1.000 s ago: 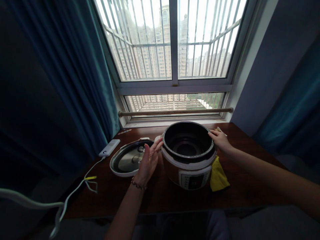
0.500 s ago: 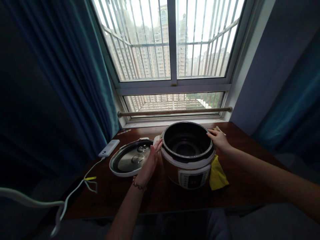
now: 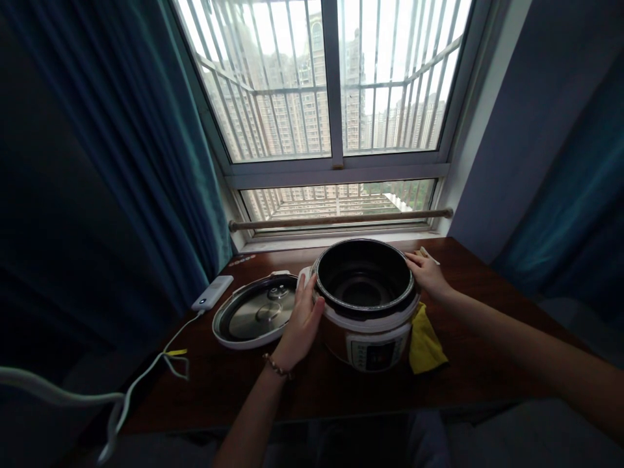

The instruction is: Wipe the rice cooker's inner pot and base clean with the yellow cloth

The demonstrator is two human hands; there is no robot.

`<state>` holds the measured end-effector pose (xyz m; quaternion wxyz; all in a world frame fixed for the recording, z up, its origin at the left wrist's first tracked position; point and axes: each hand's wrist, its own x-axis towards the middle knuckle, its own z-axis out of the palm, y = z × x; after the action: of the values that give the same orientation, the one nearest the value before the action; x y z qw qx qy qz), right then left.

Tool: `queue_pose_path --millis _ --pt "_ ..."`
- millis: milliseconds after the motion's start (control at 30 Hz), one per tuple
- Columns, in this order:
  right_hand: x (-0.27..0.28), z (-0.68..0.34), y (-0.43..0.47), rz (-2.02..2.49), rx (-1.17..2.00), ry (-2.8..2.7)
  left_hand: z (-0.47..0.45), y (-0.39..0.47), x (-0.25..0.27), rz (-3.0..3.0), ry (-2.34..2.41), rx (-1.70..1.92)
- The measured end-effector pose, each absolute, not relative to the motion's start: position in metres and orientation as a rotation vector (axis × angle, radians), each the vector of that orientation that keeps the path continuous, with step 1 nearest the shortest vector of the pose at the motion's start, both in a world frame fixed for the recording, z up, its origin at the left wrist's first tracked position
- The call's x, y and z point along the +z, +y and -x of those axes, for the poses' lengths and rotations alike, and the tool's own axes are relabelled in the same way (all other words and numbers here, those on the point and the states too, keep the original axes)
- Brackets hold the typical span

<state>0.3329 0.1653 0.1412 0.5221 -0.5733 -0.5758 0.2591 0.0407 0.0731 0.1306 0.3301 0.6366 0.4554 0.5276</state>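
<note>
An electric pressure cooker (image 3: 336,341) with a brown body and a front control panel stands on the table, its lid off. In it sits a black inner pot (image 3: 363,266) with a pale rim; I see nothing inside it. My left hand (image 3: 303,318) lies against the cooker's left side near the rim, fingers stretched out and thumb apart. At the right side my right hand (image 3: 426,273) has its fingers closed at the pot's rim; its fingertips are partly hidden. The round lid (image 3: 234,341) lies inner side up, left of the cooker.
A yellow cloth (image 3: 425,344) hangs or lies against the cooker's right side. Behind my right hand is a slim pale object (image 3: 431,255). A white power bank (image 3: 213,292) with a white cable (image 3: 141,374) lies at the table's left edge. The window is beyond the brown table (image 3: 487,312).
My left hand has shifted slightly, its thumb now spread toward the cooker's side. The right hand stays at the rim. Cooker and lid look unmoved.
</note>
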Motion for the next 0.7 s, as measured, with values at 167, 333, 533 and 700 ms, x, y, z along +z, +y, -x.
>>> queue_pose_path --millis 167,333,533,700 --pt "0.132 -0.336 0.168 1.367 0.532 -1.463 -0.038 0.078 0.129 -1.782 1.224 1.367" --pt "0.125 -0.336 0.167 1.406 0.423 -1.581 -0.036 0.082 0.127 -1.732 1.197 1.384" --pt "0.121 -0.336 0.168 1.396 0.344 -1.652 -0.029 0.085 0.129 -1.749 1.144 1.34" --pt "0.125 -0.335 0.156 1.357 0.468 -1.41 -0.014 0.053 0.115 -1.618 1.194 1.513"
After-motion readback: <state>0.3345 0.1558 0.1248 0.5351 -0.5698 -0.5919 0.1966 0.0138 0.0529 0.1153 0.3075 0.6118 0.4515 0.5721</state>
